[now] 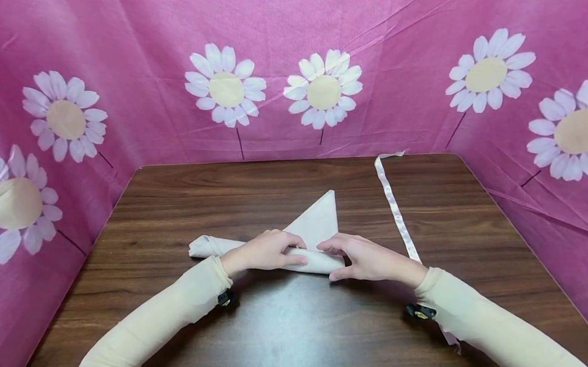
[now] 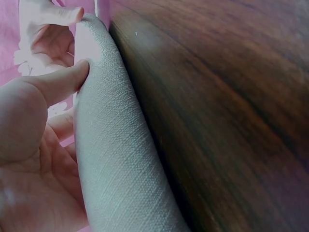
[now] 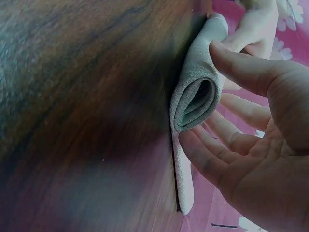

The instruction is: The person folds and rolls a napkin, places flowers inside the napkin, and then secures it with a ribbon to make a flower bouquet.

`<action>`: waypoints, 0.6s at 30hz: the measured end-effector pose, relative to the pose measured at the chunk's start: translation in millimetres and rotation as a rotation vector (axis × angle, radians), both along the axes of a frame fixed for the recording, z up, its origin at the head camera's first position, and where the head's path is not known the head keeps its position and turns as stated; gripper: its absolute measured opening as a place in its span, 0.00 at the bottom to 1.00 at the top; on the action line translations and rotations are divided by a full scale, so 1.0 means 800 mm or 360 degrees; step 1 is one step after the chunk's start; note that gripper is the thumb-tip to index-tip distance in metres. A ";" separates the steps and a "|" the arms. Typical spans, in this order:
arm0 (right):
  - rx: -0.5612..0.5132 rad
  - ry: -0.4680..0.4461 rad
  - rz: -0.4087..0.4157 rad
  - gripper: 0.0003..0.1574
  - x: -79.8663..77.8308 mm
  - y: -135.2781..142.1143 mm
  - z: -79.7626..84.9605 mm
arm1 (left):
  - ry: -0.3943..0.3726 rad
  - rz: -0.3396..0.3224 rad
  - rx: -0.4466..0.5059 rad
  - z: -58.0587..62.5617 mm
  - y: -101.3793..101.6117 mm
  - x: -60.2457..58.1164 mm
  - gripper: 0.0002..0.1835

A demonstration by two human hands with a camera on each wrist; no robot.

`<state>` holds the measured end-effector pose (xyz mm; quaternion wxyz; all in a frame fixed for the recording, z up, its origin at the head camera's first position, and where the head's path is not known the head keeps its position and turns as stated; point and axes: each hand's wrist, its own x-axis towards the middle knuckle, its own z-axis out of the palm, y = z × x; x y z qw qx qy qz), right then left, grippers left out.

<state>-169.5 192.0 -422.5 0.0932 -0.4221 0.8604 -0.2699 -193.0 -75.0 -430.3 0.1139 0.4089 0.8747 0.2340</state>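
Note:
A pale beige cloth lies on the table, its near part rolled into a tube and a pointed flap reaching away from me. My left hand holds the middle of the roll, thumb pressed on the near side and fingers behind it. Around the right end of the roll is my right hand, its thumb on the near side and fingers on the far side. In the right wrist view, the spiral layers of the rolled cloth show at that open end, fingertips right at its edge.
A white satin ribbon runs from the table's back edge towards me, passing beneath the right forearm. Pink fabric printed with white daisies hangs behind and beside the dark wooden table.

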 end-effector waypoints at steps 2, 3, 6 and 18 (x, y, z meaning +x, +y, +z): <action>0.0001 0.0005 0.0007 0.35 -0.001 0.000 0.000 | -0.0001 0.0003 -0.0004 0.000 0.001 0.000 0.11; 0.0003 0.0007 0.0012 0.34 -0.001 0.000 -0.001 | 0.0001 0.0004 -0.0007 0.000 0.001 0.000 0.11; 0.0011 0.0001 0.0014 0.32 -0.002 0.000 -0.002 | 0.0000 0.0006 -0.0016 0.001 0.002 0.000 0.11; -0.0009 -0.0002 0.0030 0.23 -0.007 0.000 -0.006 | -0.0024 0.0039 -0.0036 0.002 0.003 0.002 0.11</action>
